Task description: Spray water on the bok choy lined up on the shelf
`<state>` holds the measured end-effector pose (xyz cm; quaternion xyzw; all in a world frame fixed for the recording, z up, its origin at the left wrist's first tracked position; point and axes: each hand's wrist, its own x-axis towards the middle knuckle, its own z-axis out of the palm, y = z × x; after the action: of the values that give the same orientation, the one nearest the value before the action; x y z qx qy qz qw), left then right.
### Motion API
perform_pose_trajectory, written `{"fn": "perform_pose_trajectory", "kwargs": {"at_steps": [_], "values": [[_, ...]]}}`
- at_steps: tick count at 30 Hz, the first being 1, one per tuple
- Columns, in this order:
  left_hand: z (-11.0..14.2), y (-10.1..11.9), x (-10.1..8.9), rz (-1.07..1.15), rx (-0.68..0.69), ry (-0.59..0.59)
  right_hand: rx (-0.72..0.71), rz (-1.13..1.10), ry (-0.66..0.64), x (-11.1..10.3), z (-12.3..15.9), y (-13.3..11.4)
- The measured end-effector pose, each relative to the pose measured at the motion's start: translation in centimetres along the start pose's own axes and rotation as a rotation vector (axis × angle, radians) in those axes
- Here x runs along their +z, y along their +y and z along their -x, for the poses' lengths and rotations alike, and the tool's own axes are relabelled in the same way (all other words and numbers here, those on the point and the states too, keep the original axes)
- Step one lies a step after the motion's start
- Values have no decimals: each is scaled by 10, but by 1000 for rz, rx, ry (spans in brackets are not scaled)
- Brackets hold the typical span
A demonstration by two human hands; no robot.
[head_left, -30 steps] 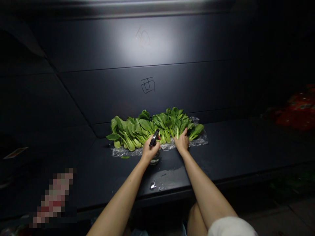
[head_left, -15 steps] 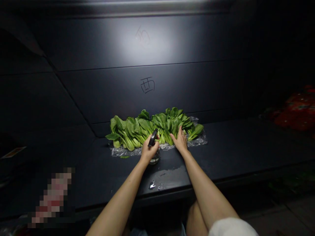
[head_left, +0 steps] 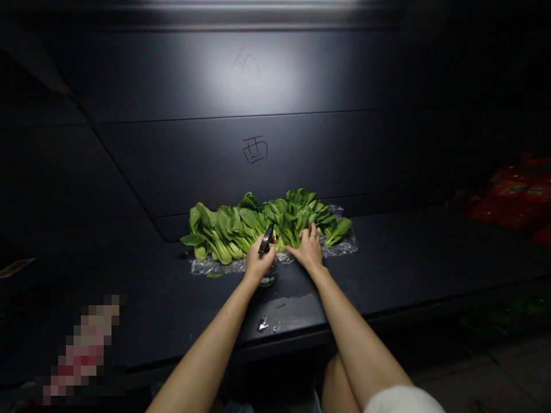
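A row of green bok choy lies on crinkled clear plastic wrap against the dark back panel. In front of its middle, my left hand is wrapped round a clear spray bottle with a black trigger head, the bottle's base close to the counter. My right hand reaches into the stems right of the middle, thumb spread to the left and fingers bent over the bok choy. It touches the stems without visibly closing round any. A ring shows on one finger.
Water drops wet the dark counter near its front edge. A loose leaf lies before the wrap. Red packaging sits at the far right, dim greens below it. A blurred-out patch covers the lower left.
My right hand has shifted slightly left and toward me along the stems, its fingers now more bent. My left hand still holds the spray bottle. The whole view has moved slightly.
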<state>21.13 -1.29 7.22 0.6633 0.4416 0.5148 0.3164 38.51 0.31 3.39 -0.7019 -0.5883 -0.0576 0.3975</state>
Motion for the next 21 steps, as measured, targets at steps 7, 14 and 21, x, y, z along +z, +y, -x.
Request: {"fn": "perform_pose_trajectory", "kwargs": {"at_steps": [7,14,21], "values": [[-2,-7,1,21,-18,3,160,-2,1,-3,-5,6],[-6,-3,-1,-4,6,-12,198,-69,40,2,-12,10],[-7,-4,1,10,-4,-1,117,-45,81,-9,-5,6]]}}
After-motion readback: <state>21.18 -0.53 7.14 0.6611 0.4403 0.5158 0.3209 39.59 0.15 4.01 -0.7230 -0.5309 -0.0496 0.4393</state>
